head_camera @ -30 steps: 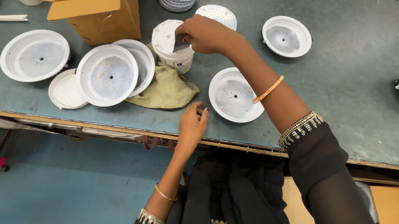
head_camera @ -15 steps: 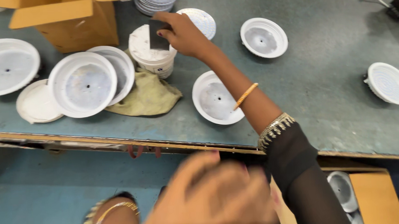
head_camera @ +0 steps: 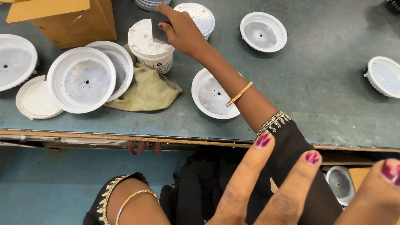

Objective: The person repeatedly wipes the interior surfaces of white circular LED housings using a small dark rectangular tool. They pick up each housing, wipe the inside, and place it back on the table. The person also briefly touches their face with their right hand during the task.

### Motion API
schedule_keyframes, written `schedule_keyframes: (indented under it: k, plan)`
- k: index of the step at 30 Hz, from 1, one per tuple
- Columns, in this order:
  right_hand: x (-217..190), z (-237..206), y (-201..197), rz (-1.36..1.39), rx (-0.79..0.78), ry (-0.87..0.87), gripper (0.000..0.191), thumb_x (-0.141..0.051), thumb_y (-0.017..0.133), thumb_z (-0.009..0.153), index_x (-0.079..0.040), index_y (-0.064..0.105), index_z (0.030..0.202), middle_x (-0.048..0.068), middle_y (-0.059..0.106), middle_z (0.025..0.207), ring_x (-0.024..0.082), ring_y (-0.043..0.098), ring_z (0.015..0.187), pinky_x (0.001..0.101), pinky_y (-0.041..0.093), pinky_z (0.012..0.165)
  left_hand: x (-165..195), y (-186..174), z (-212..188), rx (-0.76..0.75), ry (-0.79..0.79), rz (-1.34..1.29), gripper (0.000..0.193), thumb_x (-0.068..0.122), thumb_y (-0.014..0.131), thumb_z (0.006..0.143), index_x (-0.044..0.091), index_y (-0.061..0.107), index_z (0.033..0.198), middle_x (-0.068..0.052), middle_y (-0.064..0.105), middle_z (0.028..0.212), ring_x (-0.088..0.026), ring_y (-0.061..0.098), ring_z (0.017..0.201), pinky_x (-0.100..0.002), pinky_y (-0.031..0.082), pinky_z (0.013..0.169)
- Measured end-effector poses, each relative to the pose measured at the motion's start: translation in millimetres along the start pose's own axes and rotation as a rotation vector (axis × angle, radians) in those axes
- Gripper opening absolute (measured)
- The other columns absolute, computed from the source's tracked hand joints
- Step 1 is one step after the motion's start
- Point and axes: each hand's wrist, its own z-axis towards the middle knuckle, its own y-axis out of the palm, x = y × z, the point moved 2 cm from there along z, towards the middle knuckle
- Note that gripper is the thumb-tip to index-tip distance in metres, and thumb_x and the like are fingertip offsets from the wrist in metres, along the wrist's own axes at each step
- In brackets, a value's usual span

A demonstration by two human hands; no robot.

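A small white tub [head_camera: 152,46] is seen near the top middle of the frame, on a dull grey-green table [head_camera: 323,99]. The tub is round and full of thick white paste that looks lumpy. A flat dark card [head_camera: 158,26] is pinched between the thumb and fingers of the right hand [head_camera: 181,31], and its lower edge is held at the paste in the tub. The right arm is stretched far out across the table, from the lower middle up to the tub. A thin gold bangle [head_camera: 239,94] is worn on it, and a black sleeve with a shiny trim.

The left hand [head_camera: 291,193] is held up very close to the camera at the bottom right. Its fingers are spread apart and nothing is held in it. The nails are painted dark pink.

A soft, crumpled, yellow-green cloth [head_camera: 148,88] lies just below the tub. Round white plastic dishes with a tiny hole in the middle are spread around: one under the right arm [head_camera: 210,96], one at the upper right [head_camera: 263,31], and a few overlapping at the left [head_camera: 81,80]. A round dotted disc [head_camera: 200,14] lies behind the right hand. A brown cardboard box [head_camera: 70,17] stands at the upper left.
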Motion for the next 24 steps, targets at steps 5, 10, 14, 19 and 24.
schedule_keyframes:
  k: [5,10,14,19,24]
  plan:
    - [1.3,-0.4,3.7,-0.006,0.007,0.088,0.034,-0.004,0.065,0.097,-0.005,0.057,0.130,0.024,0.071,0.083,0.043,0.068,0.078,0.0487,0.049,0.073,1.8,-7.3,12.8,0.007,-0.004,-0.002,0.030,0.018,0.058,0.104,-0.001,0.057,0.128,-0.019,0.066,0.125,-0.032,0.068,0.114,-0.044,0.056,0.101]
    - [6.0,-1.1,8.0,0.038,0.070,-0.057,0.034,-0.003,0.064,0.100,-0.006,0.056,0.132,0.023,0.072,0.090,0.040,0.073,0.089,0.0453,0.054,0.077,4.2,-6.9,16.7,0.056,-0.021,-0.293,0.031,0.019,0.057,0.106,-0.003,0.056,0.129,-0.021,0.067,0.124,-0.032,0.069,0.114,-0.043,0.057,0.102]
    - [12.3,-0.6,9.6,0.006,0.061,0.040,0.034,-0.005,0.066,0.098,-0.006,0.057,0.131,0.024,0.071,0.086,0.043,0.069,0.081,0.0477,0.051,0.073,-29.8,11.3,-25.4,0.070,-0.075,-0.885,0.033,0.020,0.057,0.108,-0.005,0.055,0.129,-0.023,0.067,0.123,-0.032,0.070,0.114,-0.042,0.058,0.102]
    - [7.8,-3.0,11.8,0.074,0.056,0.104,0.031,-0.005,0.064,0.099,-0.005,0.055,0.129,0.022,0.073,0.083,0.042,0.071,0.080,0.0478,0.051,0.073,-51.4,74.5,-106.0,0.062,-0.128,-1.675,0.035,0.021,0.056,0.110,-0.007,0.053,0.130,-0.025,0.068,0.123,-0.032,0.071,0.114,-0.041,0.059,0.103]
    - [3.9,-3.6,11.0,0.062,0.085,0.051,0.031,-0.006,0.065,0.099,-0.006,0.056,0.129,0.022,0.075,0.087,0.040,0.074,0.085,0.0444,0.055,0.078,-50.6,117.3,-147.4,0.113,0.065,-1.837,0.035,0.018,0.051,0.112,-0.009,0.042,0.132,-0.030,0.064,0.124,-0.032,0.071,0.108,-0.042,0.061,0.099]
